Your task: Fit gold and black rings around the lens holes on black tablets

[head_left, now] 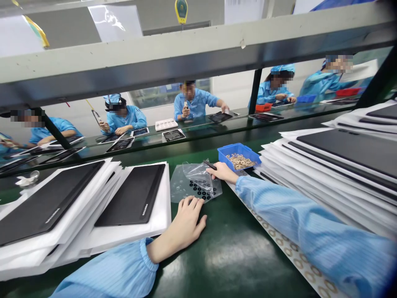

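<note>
My left hand [185, 221] rests on the green table, fingers curled down at the near edge of a clear plastic bag [194, 182] holding small black rings. My right hand [223, 171] reaches over the bag's right side, pinched shut on dark tweezers [210, 165] that point left above the bag. Just beyond the right hand stands a small blue bin [238, 154] filled with tan ring-shaped parts. A strip of backing paper [288, 248] with tan rings runs under my right forearm.
Black tablets in white foam sleeves are stacked on the left [130, 198] and far left [46, 207]. A tall stack of sleeved tablets [335, 165] fills the right. Across a conveyor [186, 136], several people in blue coats work on tablets. A grey shelf beam [186, 58] crosses overhead.
</note>
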### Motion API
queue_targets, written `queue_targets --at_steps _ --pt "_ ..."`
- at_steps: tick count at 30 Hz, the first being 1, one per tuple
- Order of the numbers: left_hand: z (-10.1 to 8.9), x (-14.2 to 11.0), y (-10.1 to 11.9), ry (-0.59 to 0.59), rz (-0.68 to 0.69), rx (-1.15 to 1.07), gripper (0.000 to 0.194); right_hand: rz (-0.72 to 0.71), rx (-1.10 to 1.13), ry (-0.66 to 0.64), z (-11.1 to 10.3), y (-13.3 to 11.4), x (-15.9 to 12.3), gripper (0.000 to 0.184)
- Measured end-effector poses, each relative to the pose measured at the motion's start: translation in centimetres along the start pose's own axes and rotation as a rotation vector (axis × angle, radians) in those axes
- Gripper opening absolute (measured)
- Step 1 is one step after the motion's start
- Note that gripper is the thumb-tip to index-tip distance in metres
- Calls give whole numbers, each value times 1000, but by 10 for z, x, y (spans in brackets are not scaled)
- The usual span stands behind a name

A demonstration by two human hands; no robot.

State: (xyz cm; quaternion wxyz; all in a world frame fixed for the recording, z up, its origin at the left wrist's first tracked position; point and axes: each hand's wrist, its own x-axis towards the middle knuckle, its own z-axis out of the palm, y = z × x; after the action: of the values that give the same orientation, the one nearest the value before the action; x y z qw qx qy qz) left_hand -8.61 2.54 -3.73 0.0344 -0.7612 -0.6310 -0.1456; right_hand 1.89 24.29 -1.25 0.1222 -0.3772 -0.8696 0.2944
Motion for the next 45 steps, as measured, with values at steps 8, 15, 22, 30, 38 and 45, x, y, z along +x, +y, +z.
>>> queue_targets --at_steps 8,15,22,30,38,45 --pt "3 1 -4 9 28 18 40 -69 -15 -208 -5 -18 -51 41" --pt "5 2 -5 23 39 39 37 -98 -90 -244 -1 -19 -67 22" --pt "6 1 -1 35 20 34 36 -73 -146 -139 -1 -4 -61 22" --pt "1 4 5 -6 89 5 41 -152 -18 -118 7 6 -70 32" --pt "0 6 4 -37 92 -14 38 -143 -145 -89 3 8 -68 22" --pt "3 6 2 -24 91 -23 38 -36 -332 55 10 14 -62 26"
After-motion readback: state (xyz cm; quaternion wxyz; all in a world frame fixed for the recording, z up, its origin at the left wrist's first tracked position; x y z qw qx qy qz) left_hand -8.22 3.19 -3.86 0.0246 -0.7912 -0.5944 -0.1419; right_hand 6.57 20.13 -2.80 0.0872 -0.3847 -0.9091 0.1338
